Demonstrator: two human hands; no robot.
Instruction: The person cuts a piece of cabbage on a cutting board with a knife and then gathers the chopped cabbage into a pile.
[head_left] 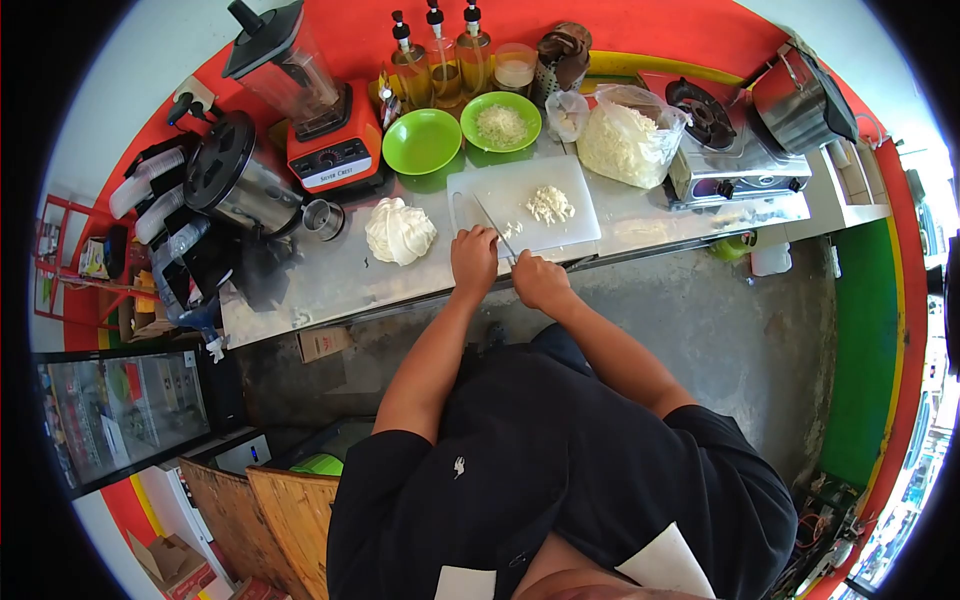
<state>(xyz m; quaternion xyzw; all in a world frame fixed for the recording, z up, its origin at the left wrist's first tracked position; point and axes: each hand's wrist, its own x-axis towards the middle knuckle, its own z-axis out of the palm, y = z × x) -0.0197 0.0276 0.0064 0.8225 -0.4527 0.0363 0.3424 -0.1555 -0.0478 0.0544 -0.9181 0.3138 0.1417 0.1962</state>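
Observation:
My right hand (pixel 541 281) is closed round the handle of a knife (pixel 490 218), whose blade slants up and left over a white cutting board (pixel 572 234). Beside the blade, at the board's near edge, my left hand (pixel 475 256) has its fingers curled down; whatever lies under them is hidden. Small pale chopped bits (pixel 511 231) are scattered right of the knife. A larger heap of chopped white pieces (pixel 551 205) sits on the board's right half. Left of the board rests a white, folded-looking lump (pixel 400 231) on the metal counter (pixel 345 275).
Behind the board stand an empty green bowl (pixel 422 142), a green bowl with white shreds (pixel 500 122) and a plastic bag of pale pieces (pixel 632 138). A red blender (pixel 333 150) and metal cup (pixel 323 219) are left; a gas stove (pixel 740 172) with a pot (pixel 800 100) is right.

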